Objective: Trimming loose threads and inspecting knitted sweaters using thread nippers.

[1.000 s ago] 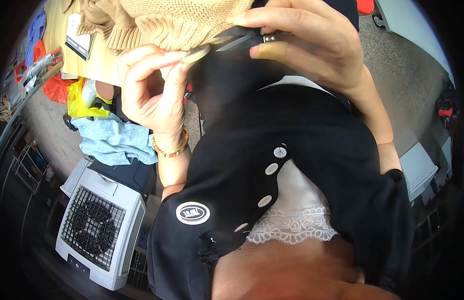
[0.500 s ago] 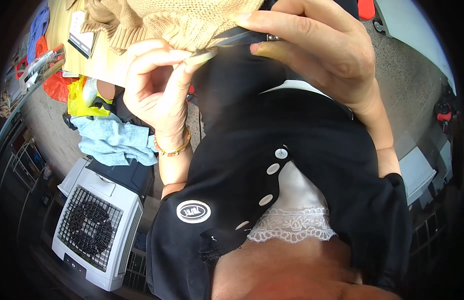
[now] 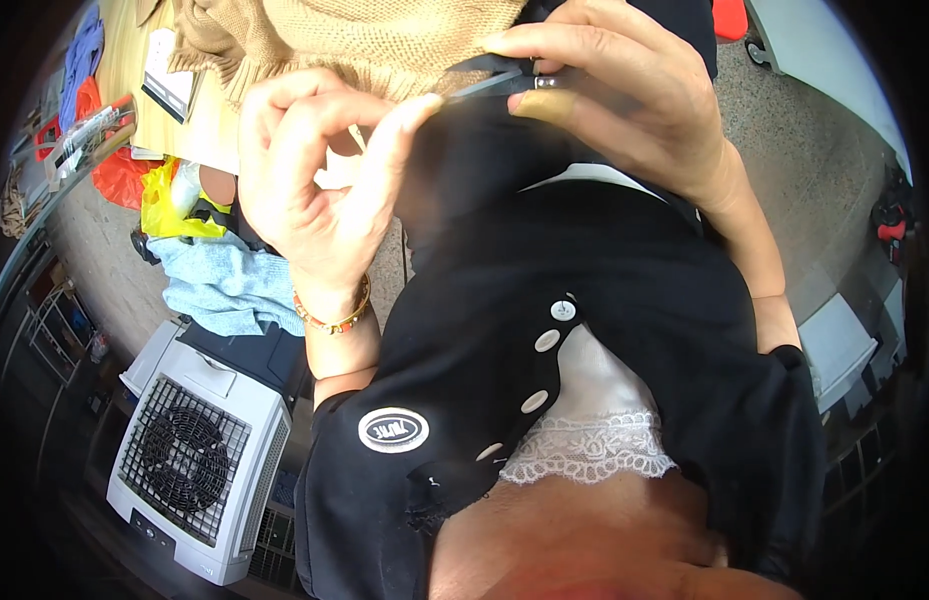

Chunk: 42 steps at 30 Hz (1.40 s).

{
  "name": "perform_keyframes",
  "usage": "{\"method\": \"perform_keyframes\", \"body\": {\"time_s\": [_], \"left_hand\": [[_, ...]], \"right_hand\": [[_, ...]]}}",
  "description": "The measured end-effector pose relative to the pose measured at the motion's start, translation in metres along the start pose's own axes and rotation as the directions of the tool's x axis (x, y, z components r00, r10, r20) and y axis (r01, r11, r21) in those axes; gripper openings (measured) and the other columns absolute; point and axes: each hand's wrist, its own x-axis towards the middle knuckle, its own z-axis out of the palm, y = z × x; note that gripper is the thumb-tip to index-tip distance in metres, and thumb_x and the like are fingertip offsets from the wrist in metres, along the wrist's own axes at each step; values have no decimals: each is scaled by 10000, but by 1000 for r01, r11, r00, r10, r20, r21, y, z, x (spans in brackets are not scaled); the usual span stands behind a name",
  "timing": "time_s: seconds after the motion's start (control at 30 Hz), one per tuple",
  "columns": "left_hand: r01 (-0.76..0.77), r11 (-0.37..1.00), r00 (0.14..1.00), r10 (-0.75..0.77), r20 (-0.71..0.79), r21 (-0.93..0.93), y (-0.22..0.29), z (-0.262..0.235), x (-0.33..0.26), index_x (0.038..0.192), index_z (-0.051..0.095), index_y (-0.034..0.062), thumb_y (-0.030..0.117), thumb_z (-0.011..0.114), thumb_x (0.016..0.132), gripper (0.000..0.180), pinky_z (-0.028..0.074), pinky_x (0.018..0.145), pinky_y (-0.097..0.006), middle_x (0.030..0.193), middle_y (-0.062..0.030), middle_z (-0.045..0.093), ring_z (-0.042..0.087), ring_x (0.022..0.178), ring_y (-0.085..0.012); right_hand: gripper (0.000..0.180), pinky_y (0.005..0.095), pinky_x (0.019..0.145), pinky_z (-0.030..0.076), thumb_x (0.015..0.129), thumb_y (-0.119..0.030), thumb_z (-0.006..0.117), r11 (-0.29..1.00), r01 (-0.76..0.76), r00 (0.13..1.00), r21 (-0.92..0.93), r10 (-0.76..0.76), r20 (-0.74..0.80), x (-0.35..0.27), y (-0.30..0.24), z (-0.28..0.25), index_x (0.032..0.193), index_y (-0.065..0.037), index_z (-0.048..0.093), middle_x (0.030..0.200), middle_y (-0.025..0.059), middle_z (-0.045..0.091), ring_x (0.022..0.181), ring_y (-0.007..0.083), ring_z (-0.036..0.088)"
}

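My right hand [image 3: 644, 115] is closed on a pair of small dark thread snips [image 3: 489, 83]. Their two narrow blades point left and stand apart, and a shiny metal part shows by my fingers. Close to the blade tips, my left hand [image 3: 319, 185] has thumb and fingers drawn together in a pinch. Whatever lies in that pinch is too small or hidden to make out. Just beyond both hands a beige knitted garment [image 3: 384, 40] with ribbed edging lies bunched up. Dark cloth [image 3: 474, 150] lies below the blades.
To the left a light wooden table [image 3: 209, 125] carries a white-and-black card [image 3: 169, 85]. Below it are a yellow plastic bag [image 3: 164, 205], a light blue knit [image 3: 224, 285] and a white air cooler [image 3: 184, 450]. A white box [image 3: 834, 340] stands at right.
My left hand has turned, with its fingers lifted and its thumb raised nearer the blades. My right hand and the snips have shifted only slightly.
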Motion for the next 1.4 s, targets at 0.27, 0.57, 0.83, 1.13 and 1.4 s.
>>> {"method": "perform_keyframes", "body": {"time_s": [0.27,0.57,0.83,1.13,1.4], "left_hand": [[-17,986,994,0,105,164,13,5,3,1030,727,48,23,850,739,316,518,617,-234,913,-56,594,613,700,-110],[-67,953,997,50,64,295,17,9,-2,956,759,66,38,855,734,243,491,596,-246,868,-23,597,600,678,-123],[-14,974,1000,9,27,224,10,7,-11,914,722,58,10,810,783,165,493,733,-299,878,-56,625,603,813,-187],[103,982,990,-117,-84,-156,-5,7,-33,964,633,15,35,717,897,110,505,802,-299,971,-114,662,627,866,-201],[89,986,996,-91,8,140,4,4,-23,1072,685,32,88,866,738,384,504,739,-289,989,-75,639,616,849,-187]], "right_hand": [[395,271,577,421,783,-40,826,998,-2,997,63,7,-80,-5,8,-1,1150,31,699,756,61,614,655,153,558],[408,267,575,418,780,-38,828,994,21,996,107,-12,-87,-6,7,1,1162,28,700,757,58,619,657,148,561],[398,256,572,429,789,-32,819,990,-12,999,143,18,-36,-6,3,4,1162,33,698,777,65,618,658,140,566],[382,257,555,447,771,-34,832,998,47,998,52,-48,29,0,1,12,1122,35,698,807,89,622,648,161,582],[380,254,542,422,773,-35,833,996,-17,1000,82,19,-24,-1,1,12,1122,36,701,796,82,642,634,145,556]]}}
